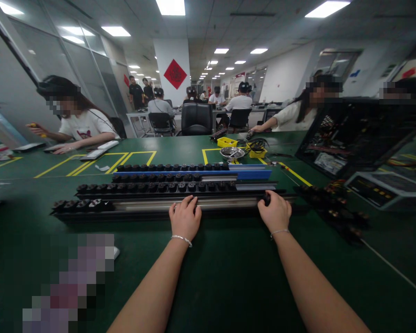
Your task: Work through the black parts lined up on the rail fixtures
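Observation:
A long black track rail (149, 205) with a silvery channel lies across the table in front of me. Several black socket-like modules (85, 205) sit on its left end. My left hand (185, 219) is on the near side of this rail, fingers curled over its edge around the middle. Toward the right end, my right hand (275, 212) pinches a small round black module (265, 199) at the channel; the fingers partly hide it. Behind lie more rails, among them a black one (260, 187) and a blue one (254, 175), with rows of similar modules.
Loose black modules (336, 203) are heaped at the right, beside a grey power supply box (388, 189) and an open computer case (350, 134). A metal bowl (232, 153) and yellow bins (227, 142) stand farther back. Co-workers sit at left (86, 122) and right (300, 113).

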`<state>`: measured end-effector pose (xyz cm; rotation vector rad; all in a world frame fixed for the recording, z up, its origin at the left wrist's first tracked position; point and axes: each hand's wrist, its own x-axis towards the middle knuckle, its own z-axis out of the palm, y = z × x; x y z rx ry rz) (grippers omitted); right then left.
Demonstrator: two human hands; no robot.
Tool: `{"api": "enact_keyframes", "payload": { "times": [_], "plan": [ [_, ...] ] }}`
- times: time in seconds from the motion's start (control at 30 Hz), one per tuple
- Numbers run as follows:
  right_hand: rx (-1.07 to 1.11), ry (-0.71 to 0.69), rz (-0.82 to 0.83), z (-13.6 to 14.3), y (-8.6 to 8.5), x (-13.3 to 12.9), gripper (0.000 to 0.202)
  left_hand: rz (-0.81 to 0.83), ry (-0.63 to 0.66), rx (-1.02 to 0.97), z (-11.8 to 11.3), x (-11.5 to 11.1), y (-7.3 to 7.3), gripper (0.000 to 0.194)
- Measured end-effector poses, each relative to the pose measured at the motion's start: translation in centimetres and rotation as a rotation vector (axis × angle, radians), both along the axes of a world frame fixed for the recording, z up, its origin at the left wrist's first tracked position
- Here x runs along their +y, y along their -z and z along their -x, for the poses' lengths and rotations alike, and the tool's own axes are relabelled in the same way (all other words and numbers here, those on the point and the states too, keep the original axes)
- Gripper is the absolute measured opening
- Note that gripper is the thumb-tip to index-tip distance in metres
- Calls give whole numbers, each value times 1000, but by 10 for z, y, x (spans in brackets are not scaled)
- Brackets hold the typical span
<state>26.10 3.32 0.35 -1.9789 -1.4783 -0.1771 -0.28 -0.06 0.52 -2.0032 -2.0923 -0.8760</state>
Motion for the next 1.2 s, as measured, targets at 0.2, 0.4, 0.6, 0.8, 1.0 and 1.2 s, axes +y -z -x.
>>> {"api": "enact_keyframes", "payload": {
  "times": [0.2,0.4,0.6,0.8,1.0,1.2],
  "plan": [
    [-14,-5,2,-2,0,0,41,-4,1,3,1,1,1,35],
    [2,6,12,-3,-1,0,41,-13,10,1,1,1,1,36],
    [3,11,8,-4,-1,0,40,-24,8,0,2,1,3,36],
    [-2,5,-33,-7,3,1,40,-37,11,3,2,1,4,36],
    [-18,-5,-54,-8,6,2,40,-47,6,7,2,1,4,35],
    [-24,4,-43,-10,7,4,40,-45,11,12,2,2,4,35]
  ]
}}
